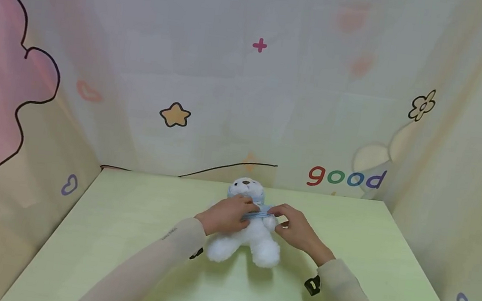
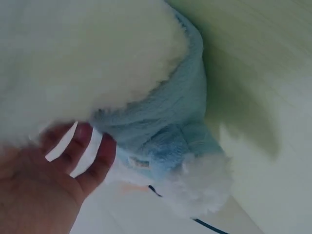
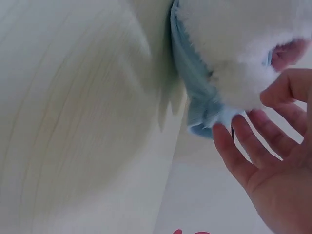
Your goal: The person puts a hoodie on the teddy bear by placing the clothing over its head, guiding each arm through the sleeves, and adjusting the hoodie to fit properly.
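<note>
A white plush toy (image 1: 246, 234) lies on its back on the table, head toward the far edge, legs toward me. It wears a pale blue shirt (image 2: 180, 92), bunched up at the chest in the head view. My left hand (image 1: 228, 214) lies across the toy's chest and grips the shirt's lower edge with curled fingers; its thumb is hidden in the left wrist view. My right hand (image 1: 296, 228) holds the toy's arm on the right side. Its fingertips (image 3: 222, 131) touch the blue sleeve (image 3: 204, 114), while the thumb meets the white paw (image 3: 243, 85).
The light green table (image 1: 134, 208) meets a printed cloth backdrop (image 1: 231, 84) behind the toy's head. Cloth sides (image 1: 452, 196) with drawn shapes stand left and right. A dark strap piece (image 1: 313, 285) shows under the right wrist.
</note>
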The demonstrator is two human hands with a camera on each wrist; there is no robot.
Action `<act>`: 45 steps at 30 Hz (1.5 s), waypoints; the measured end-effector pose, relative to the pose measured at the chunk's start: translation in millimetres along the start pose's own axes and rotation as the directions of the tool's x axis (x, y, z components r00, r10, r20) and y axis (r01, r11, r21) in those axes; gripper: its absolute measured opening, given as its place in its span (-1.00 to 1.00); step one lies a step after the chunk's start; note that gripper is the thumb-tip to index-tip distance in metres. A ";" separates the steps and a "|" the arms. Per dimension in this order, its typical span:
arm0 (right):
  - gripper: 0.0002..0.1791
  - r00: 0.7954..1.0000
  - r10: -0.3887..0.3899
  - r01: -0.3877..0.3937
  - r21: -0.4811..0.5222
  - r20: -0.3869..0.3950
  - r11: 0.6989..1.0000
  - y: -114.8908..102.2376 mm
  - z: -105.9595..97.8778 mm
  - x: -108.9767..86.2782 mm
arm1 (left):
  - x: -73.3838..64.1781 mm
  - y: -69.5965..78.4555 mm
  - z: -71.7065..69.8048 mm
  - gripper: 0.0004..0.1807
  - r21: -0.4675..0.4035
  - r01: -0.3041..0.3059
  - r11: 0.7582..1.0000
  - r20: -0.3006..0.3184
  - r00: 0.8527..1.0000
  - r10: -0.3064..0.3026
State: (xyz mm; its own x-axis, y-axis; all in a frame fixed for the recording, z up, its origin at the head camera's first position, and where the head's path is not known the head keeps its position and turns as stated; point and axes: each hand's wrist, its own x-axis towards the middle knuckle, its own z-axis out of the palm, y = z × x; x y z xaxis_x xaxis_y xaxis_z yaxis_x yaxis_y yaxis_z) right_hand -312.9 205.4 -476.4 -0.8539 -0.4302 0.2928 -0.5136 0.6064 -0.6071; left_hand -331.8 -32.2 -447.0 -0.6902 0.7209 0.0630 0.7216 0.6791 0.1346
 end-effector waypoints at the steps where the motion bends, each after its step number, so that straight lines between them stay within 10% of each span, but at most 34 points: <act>1: -0.60 1.000 0.020 -0.021 0.016 0.021 1.000 0.9 -0.2 -0.9 | 0.5 0.5 1.3 -0.59 0.013 0.001 1.000 -0.007 1.000 -0.001; 14: -0.59 0.984 0.054 -0.070 0.090 0.169 0.993 14.2 -2.5 -1.9 | -0.1 2.4 9.8 -0.41 -0.003 0.011 1.000 0.105 0.994 -0.011; 23: -0.63 0.974 0.018 -0.041 0.097 0.226 0.994 17.1 -1.0 -0.1 | -3.2 6.2 18.1 -0.44 0.025 -0.012 1.000 0.017 1.000 0.011; 30: -0.79 0.996 0.020 -0.010 -0.114 0.088 0.993 14.2 15.5 5.1 | -4.8 9.9 23.3 -0.48 0.061 -0.008 0.998 -0.007 1.000 0.009; 38: -0.73 0.996 0.081 -0.092 -0.403 -0.044 0.911 0.6 38.3 19.5 | -9.9 10.4 24.0 -0.51 0.060 0.008 0.998 -0.003 1.000 -0.008; 45: -0.76 0.996 0.024 0.016 -0.442 0.086 0.897 -6.4 24.8 16.9 | -12.7 6.9 25.6 -0.52 0.032 -0.013 0.999 -0.030 0.999 0.014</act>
State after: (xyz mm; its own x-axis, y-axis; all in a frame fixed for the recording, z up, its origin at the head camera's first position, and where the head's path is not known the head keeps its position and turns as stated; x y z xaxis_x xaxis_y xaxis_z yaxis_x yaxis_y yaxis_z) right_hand -322.0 177.7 -485.9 -0.8559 -0.4710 0.2137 -0.5114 0.8324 -0.2136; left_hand -316.7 -33.1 -472.2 -0.6813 0.7259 0.0944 0.7319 0.6736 0.1023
